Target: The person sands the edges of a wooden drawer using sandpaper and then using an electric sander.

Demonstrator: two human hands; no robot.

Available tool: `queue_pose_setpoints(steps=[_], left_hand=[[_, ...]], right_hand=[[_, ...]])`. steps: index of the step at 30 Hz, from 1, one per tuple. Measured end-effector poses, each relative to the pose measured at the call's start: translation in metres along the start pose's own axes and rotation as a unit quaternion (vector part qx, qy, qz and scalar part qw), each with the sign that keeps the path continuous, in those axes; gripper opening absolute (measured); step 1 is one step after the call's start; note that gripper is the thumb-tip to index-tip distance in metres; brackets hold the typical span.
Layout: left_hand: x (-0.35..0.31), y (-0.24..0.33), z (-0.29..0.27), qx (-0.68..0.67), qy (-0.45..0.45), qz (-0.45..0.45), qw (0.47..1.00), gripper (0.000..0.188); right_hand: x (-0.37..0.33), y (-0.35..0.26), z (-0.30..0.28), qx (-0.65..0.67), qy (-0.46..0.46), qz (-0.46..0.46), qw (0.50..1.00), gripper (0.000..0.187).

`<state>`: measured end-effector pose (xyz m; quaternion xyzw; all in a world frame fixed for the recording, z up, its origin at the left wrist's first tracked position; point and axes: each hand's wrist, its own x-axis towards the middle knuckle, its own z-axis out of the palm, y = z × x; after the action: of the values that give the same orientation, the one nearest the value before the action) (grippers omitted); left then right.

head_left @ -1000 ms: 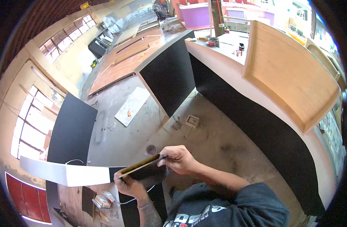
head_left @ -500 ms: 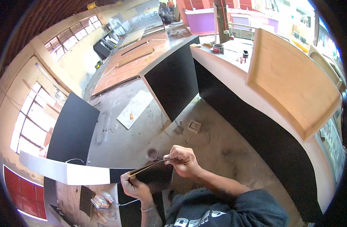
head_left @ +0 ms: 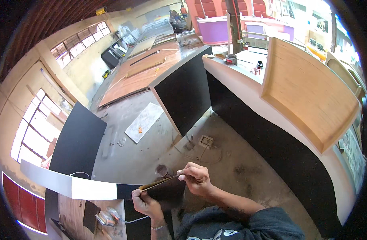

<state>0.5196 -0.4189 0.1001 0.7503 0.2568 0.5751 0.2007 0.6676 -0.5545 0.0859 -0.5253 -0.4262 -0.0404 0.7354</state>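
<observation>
Between my hands is a thin, bendable dark sheet [head_left: 167, 193] with a yellow-brown side showing along its upper edge. My left hand [head_left: 146, 204] grips its near left corner, thumb on top. At the other end, the fingertips of my right hand [head_left: 195, 178] pinch the sheet's far corner. Just beyond the sheet, a round can [head_left: 162, 171] with dark contents stands on the floor. Left of my left hand runs a counter panel with a white top edge [head_left: 93, 189] and black parts.
A long black curved counter front [head_left: 267, 132] with a white ledge runs along the right, with a wooden tray-like panel [head_left: 311, 88] on it. A black upright panel [head_left: 183, 90] stands ahead. On the floor lie a white board [head_left: 144, 122] and a small box [head_left: 206, 141]. A clear-cased tool [head_left: 106, 218] sits lower left.
The view has tilted slightly, so the surroundings sit a little lower. Both hands, still holding the sheet, appear slightly lower and to the right. The sheet looks straighter, with more yellow-brown showing.
</observation>
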Motion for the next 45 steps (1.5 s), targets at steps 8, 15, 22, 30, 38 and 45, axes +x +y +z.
queue_pose_setpoints(steps=[8,15,22,30,38,45], left_hand=[[0.019,0.009,-0.008,-0.001,0.053,-0.064,0.997,0.012],[0.017,0.020,-0.012,-0.141,0.038,-0.008,0.989,0.009],[0.024,0.013,-0.022,-0.030,0.064,-0.040,0.997,0.013],[0.012,0.017,-0.015,-0.039,0.045,-0.010,0.998,0.015],[0.018,0.004,-0.022,-0.001,0.126,-0.043,0.991,0.011],[0.017,0.016,-0.018,-0.113,0.075,0.038,0.990,0.009]], right_hand=[[-0.021,0.023,0.012,0.134,-0.196,0.156,0.959,0.032],[-0.018,0.016,0.018,0.072,-0.134,0.200,0.968,0.025],[-0.011,0.007,0.014,0.128,-0.111,0.072,0.983,0.018],[-0.019,0.017,0.021,0.043,-0.040,0.065,0.996,0.027],[-0.026,0.018,0.030,0.108,-0.079,0.102,0.986,0.028],[-0.034,0.037,0.031,0.034,-0.095,0.193,0.976,0.017]])
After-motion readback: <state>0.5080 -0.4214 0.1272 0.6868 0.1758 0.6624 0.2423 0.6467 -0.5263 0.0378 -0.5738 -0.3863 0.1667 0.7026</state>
